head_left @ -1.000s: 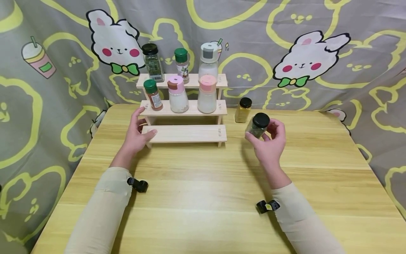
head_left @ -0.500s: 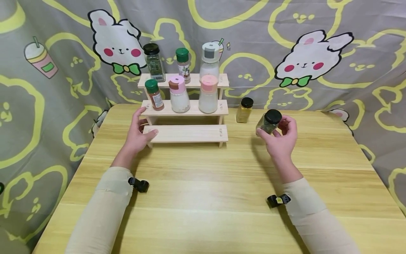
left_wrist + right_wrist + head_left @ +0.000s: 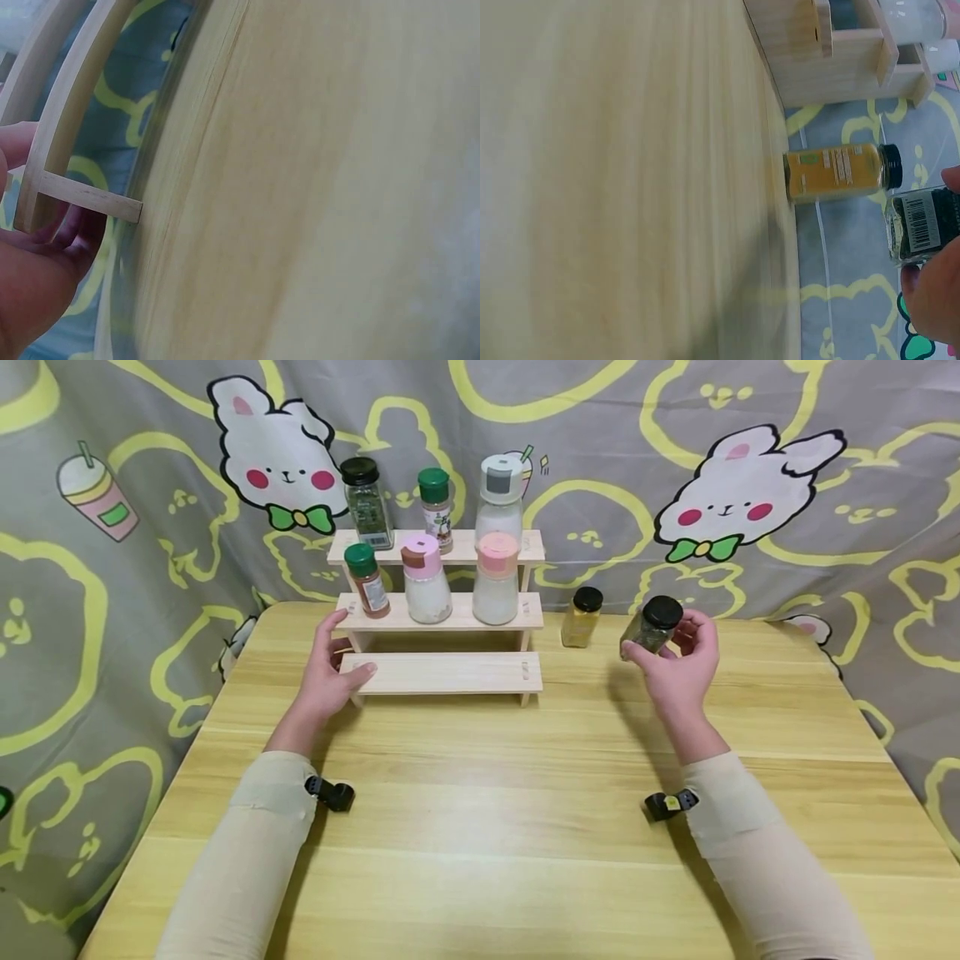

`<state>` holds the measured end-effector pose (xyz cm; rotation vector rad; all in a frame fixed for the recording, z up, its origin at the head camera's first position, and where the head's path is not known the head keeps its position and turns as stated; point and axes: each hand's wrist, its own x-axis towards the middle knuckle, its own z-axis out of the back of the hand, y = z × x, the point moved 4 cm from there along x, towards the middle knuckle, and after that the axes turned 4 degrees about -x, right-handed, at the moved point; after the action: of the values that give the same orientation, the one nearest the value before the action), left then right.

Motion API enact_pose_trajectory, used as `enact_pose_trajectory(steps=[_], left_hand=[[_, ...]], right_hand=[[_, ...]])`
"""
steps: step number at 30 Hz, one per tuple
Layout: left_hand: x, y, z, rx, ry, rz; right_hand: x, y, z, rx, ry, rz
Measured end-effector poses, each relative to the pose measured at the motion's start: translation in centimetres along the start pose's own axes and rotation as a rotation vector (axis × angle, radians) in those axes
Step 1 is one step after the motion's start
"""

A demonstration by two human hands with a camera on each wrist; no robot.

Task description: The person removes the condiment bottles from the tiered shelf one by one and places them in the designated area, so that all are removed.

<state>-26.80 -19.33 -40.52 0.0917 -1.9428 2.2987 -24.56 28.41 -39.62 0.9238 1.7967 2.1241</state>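
My right hand (image 3: 684,670) grips a glass spice jar (image 3: 647,631) with a black lid and dark green contents, tilted in the air above the table. In the right wrist view a barcode label shows on this jar (image 3: 922,225). A yellow spice jar (image 3: 578,625), also black-lidded, stands on the table to its left. My left hand (image 3: 324,672) holds the left end of a three-tier wooden spice rack (image 3: 442,673), its thumb on the lowest step. In the left wrist view its fingers lie around the rack's end (image 3: 82,196).
On the rack's middle step stand a green-capped shaker (image 3: 367,583), a pink-lidded jar (image 3: 426,583) and a peach-lidded jar (image 3: 495,585). Its top step bears a black-lidded herb jar (image 3: 367,510), a green-capped shaker (image 3: 437,514) and a white-lidded jar (image 3: 500,497). A patterned curtain (image 3: 600,443) hangs behind.
My right hand has carried the dark green jar to the right and slightly up, away from the yellow jar. The left hand has stayed on the rack.
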Motion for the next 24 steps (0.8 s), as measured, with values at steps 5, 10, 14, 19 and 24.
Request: enact_pose_trajectory(steps=[5, 10, 14, 19, 24], left_hand=[[-0.1, -0.2, 0.0, 0.012, 0.002, 0.000], [-0.1, -0.1, 0.0, 0.019, 0.005, -0.005], [-0.1, -0.1, 0.0, 0.017, 0.003, -0.012], [0.0, -0.1, 0.0, 0.014, 0.004, -0.009], [0.0, -0.1, 0.0, 0.010, 0.003, -0.007]], right_hand=[[1.2, -0.5, -0.2, -0.010, 0.034, -0.038], [2.6, -1.4, -0.8, 0.020, 0.056, -0.082], [3.6, -2.2, -1.2, 0.014, 0.059, -0.115], [4.7, -3.0, -1.3, -0.007, 0.060, -0.139], [5.4, -3.6, -1.5, -0.035, 0.068, -0.136]])
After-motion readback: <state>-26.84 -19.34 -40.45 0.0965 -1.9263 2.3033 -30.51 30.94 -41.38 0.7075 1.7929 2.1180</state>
